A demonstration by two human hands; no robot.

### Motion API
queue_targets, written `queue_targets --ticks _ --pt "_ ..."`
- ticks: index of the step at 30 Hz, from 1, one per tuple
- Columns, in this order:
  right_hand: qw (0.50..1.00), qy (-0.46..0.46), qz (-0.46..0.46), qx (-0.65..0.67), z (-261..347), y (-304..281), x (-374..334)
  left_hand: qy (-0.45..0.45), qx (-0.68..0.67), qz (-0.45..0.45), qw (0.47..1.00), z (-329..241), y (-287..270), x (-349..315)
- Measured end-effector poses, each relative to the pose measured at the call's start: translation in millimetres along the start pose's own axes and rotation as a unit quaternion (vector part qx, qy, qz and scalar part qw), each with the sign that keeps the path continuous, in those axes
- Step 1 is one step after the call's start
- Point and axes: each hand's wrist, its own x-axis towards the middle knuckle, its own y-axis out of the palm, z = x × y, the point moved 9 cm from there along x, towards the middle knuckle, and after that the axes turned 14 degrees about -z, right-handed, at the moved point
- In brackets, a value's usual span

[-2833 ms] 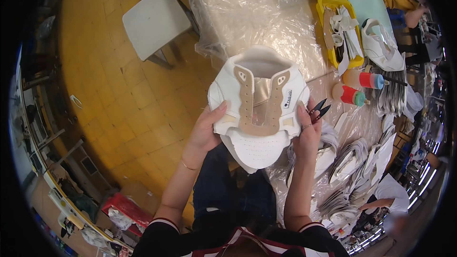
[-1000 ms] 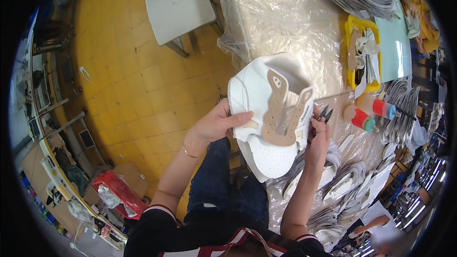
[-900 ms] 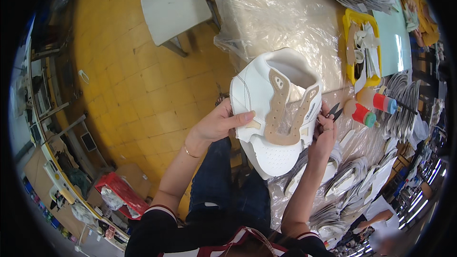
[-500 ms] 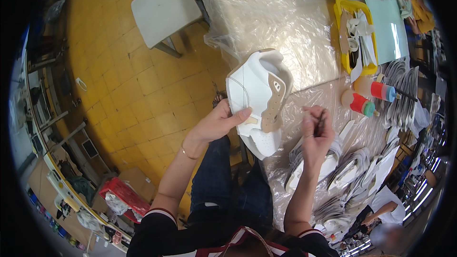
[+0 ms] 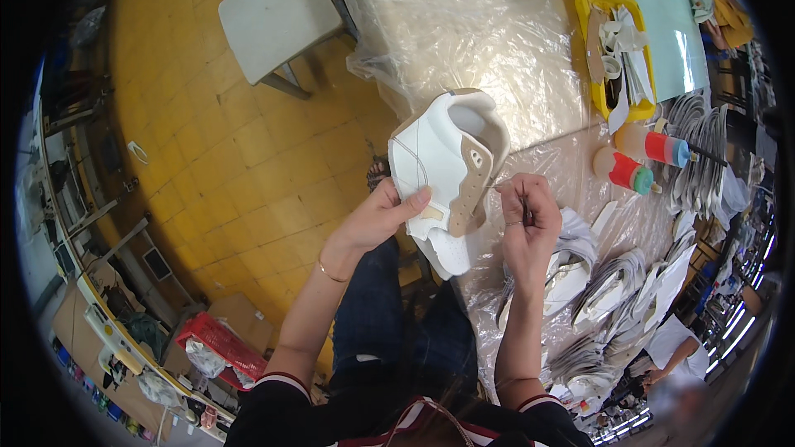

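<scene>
white shoe upper [image 5: 443, 174] held up at the table's edge

my left hand [image 5: 377, 219] grips the upper from below, thumb pressed flat on its white side panel, tan strip facing right. my right hand [image 5: 526, 219] sits just beside it, fingers pinched on a thin dark tool; two glue bottles [image 5: 642, 161] stand on the plastic-covered table [image 5: 489, 41] beyond.

White shoe upper [image 5: 443, 170] in left hand [image 5: 377, 219], perhaps

Open plastic-covered table [image 5: 497, 41] beyond the shoe upper [image 5: 439, 165]; glue bottles [image 5: 638, 161] and stacked pieces [image 5: 613, 298] crowding the right.
</scene>
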Motion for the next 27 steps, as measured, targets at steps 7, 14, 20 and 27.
queue_targets --ticks 7,14,20,27 --pt "0.997 0.021 -0.028 0.065 17.9 -9.3 3.0 -0.028 -0.086 0.066 0.994 -1.6 26.7 -1.8" --pt "0.994 0.048 -0.047 0.088 12.5 -17.8 4.3 -0.033 -0.079 0.054 0.995 -2.0 35.8 1.6" --pt "0.995 0.043 -0.051 0.079 7.0 -22.3 3.3 -0.028 -0.033 0.055 0.998 5.2 29.2 7.8" --pt "0.998 0.060 -0.005 -0.010 -39.8 14.5 9.2 0.194 0.188 -0.158 0.950 -25.6 -7.4 51.4"
